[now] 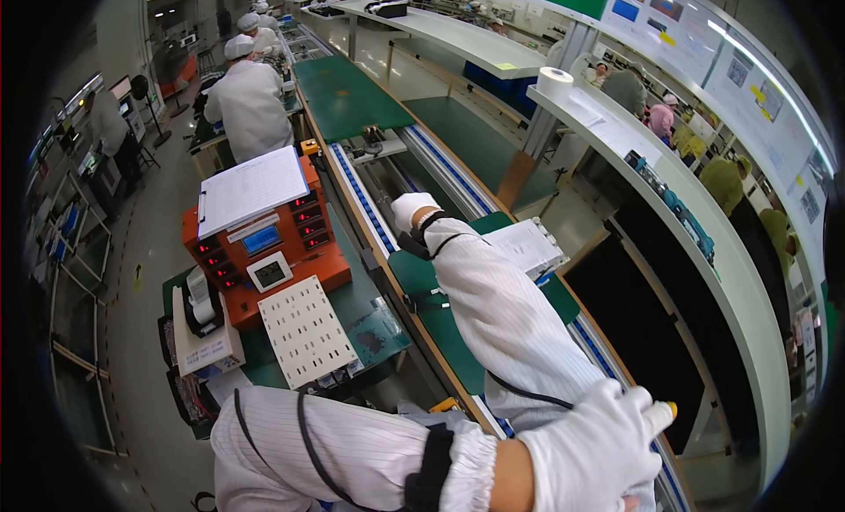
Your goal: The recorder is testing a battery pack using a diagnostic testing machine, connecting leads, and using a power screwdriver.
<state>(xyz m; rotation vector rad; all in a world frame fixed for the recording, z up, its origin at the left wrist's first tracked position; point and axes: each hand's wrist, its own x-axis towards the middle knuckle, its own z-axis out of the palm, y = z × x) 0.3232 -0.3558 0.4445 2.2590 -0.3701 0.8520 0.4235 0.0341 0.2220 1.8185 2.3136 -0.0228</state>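
My right hand (pixel 415 209), in a white glove, reaches over the conveyor line (pixel 449 173). It looks curled in and closed; whatever it may hold is hidden. Beside its wrist on the right, a white sheet of paper (pixel 525 246) lies on a pale metal unit on a green board (pixel 421 272). My left hand (pixel 594 446), also gloved in white, crosses in front of my right sleeve at the lower right. Its fingers are bent together, and a small yellow tip (pixel 673 411) shows at their end; what it belongs to I cannot make out. Dark cords wind around both sleeves.
On the left stands an orange tester (pixel 304 243) with displays and a clipboard (pixel 253 193) on top. A slotted cream panel (pixel 306 330) lies before it. A long white shelf (pixel 757 336) bounds the right side. A co-worker in white (pixel 249 103) sits further up the line.
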